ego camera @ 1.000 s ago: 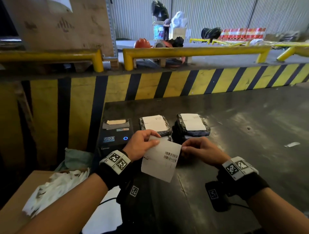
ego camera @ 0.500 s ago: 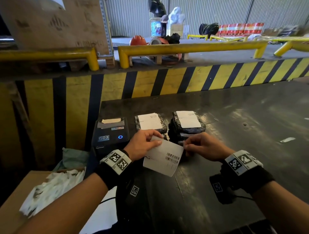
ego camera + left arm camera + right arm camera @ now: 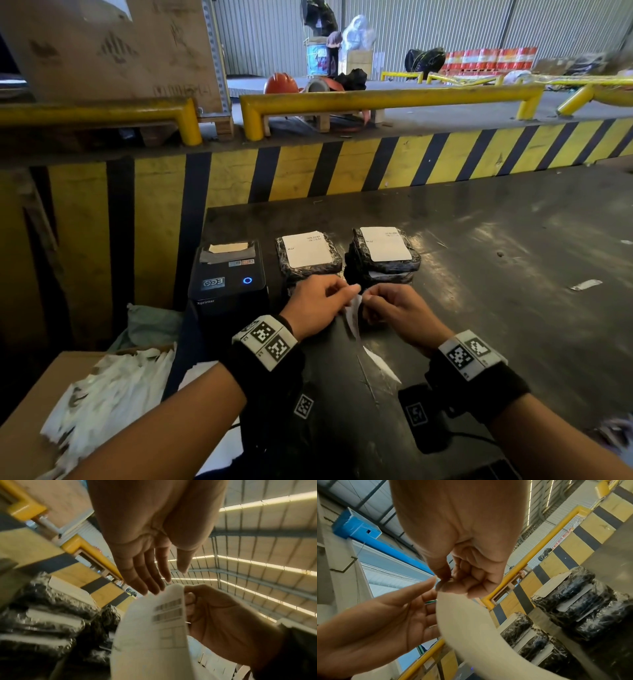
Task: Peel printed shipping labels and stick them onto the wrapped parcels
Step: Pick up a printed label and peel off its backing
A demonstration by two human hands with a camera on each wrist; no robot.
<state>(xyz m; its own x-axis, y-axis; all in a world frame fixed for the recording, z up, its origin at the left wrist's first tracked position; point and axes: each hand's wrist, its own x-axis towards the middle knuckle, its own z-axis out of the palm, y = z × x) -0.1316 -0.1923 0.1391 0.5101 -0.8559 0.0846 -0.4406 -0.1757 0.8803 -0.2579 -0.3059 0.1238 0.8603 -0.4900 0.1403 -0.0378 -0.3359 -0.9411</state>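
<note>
A white shipping label [image 3: 352,318] with barcodes [image 3: 169,610] hangs edge-on between my hands above the dark table [image 3: 513,308]. My right hand [image 3: 371,296] pinches its top corner between thumb and forefinger [image 3: 442,581]. My left hand [image 3: 337,291] lies beside it with straight fingers [image 3: 152,588] touching the label's top edge and the thumb held apart. Behind the hands stand two stacks of black wrapped parcels, the left stack [image 3: 308,253] and the right stack [image 3: 383,250], each with a white label on top.
A black label printer [image 3: 227,277] with a lit blue ring stands left of the parcels. A cardboard box [image 3: 34,411] of white backing scraps [image 3: 102,404] sits at the lower left. A yellow-black striped barrier [image 3: 342,171] closes the table's far side. A paper scrap [image 3: 585,284] lies to the right.
The label has turned from facing me to edge-on. My hands have come together at its top. The left hand has let go of its corner and now only touches it.
</note>
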